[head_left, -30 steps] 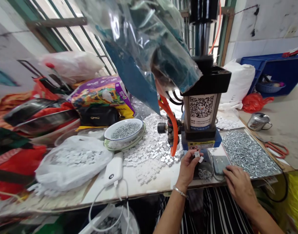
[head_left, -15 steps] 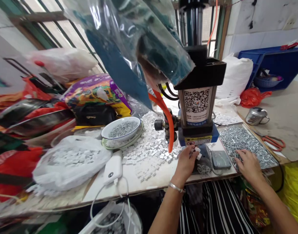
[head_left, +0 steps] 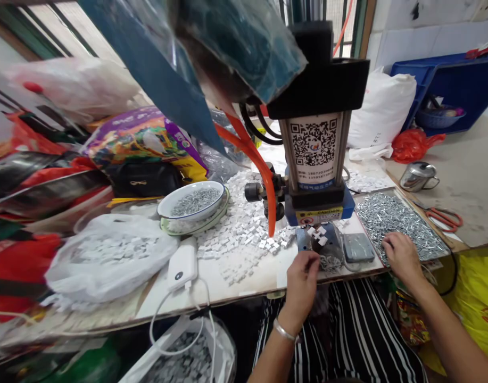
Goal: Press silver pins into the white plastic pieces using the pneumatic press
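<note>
My left hand point(head_left: 303, 271) is at the table's front edge, just before the press, with its fingers curled together. Whatever they may hold is hidden. Beyond it, several small white plastic pieces point(head_left: 317, 235) sit at the base of the pneumatic press point(head_left: 316, 159). My right hand point(head_left: 402, 256) rests at the near left part of a tray of small metal pins point(head_left: 399, 219). Its thumb and fingers are drawn together, and I cannot see what is between them. A small heap of metal pins point(head_left: 330, 263) lies right of my left hand.
Loose white pieces point(head_left: 247, 234) spread left of the press. A bowl of metal pins point(head_left: 196, 203), a white power bank point(head_left: 182, 262) with a cable and a plastic bag point(head_left: 112, 260) stand further left. Right lie scissors point(head_left: 443, 217) and a metal cup point(head_left: 419, 176). A grey box point(head_left: 358, 248) sits between my hands.
My left hand has drawn back from the press base towards me, leaving white pieces in view there. My right hand's spread fingers have curled together at the tray. The camera view has shifted slightly.
</note>
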The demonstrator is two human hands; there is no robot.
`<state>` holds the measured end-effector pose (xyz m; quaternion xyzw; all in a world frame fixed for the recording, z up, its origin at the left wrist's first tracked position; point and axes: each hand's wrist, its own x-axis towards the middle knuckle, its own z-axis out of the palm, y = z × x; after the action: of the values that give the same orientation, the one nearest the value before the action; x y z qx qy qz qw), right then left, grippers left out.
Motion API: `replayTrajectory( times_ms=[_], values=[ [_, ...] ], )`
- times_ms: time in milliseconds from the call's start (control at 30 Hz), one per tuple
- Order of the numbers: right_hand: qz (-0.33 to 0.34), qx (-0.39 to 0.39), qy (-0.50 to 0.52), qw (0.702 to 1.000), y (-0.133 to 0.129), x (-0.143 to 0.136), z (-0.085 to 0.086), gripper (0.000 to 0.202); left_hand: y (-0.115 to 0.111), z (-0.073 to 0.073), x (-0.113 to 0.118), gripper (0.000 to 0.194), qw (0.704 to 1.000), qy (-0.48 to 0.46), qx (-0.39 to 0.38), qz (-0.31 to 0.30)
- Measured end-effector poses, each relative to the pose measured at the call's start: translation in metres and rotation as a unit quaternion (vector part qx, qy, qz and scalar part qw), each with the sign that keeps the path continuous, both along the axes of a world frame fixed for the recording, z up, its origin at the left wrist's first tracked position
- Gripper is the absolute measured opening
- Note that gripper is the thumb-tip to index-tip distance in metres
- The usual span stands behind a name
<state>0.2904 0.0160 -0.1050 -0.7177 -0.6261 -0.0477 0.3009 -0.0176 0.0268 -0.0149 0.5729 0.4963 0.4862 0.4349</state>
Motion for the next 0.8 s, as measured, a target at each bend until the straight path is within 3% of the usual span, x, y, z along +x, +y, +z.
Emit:
replayTrajectory(
  times_ms=[133,300,433,600,700,800],
  values=[
    [0.001,0.01,0.022,1.0,0.0,0.001,0.003,0.021,-0.016,-0.006,0.011,0.014,0.997,0.056,0.031,-0.049],
    [-0.02,0.035,0.062,0.997,-0.004,0.006,0.01,0.021,-0.015,-0.015,0.017,0.016,0.987,0.135,0.075,-0.053],
    [-0.042,0.054,0.114,0.991,-0.004,0.007,0.019,0.023,-0.014,-0.016,0.015,0.013,0.989,0.136,0.046,-0.04],
    [-0.027,0.051,0.217,0.975,0.0,-0.022,0.038,0.031,-0.015,-0.008,0.017,0.012,0.986,0.157,0.031,-0.038],
    [0.028,0.002,0.346,0.938,0.0,-0.061,0.053,0.037,-0.013,-0.002,0.019,0.014,0.982,0.179,0.037,-0.051],
    [0.09,-0.071,0.53,0.84,-0.004,-0.101,0.071,0.038,-0.009,0.003,0.018,0.009,0.991,0.106,-0.037,-0.074]
  ],
)
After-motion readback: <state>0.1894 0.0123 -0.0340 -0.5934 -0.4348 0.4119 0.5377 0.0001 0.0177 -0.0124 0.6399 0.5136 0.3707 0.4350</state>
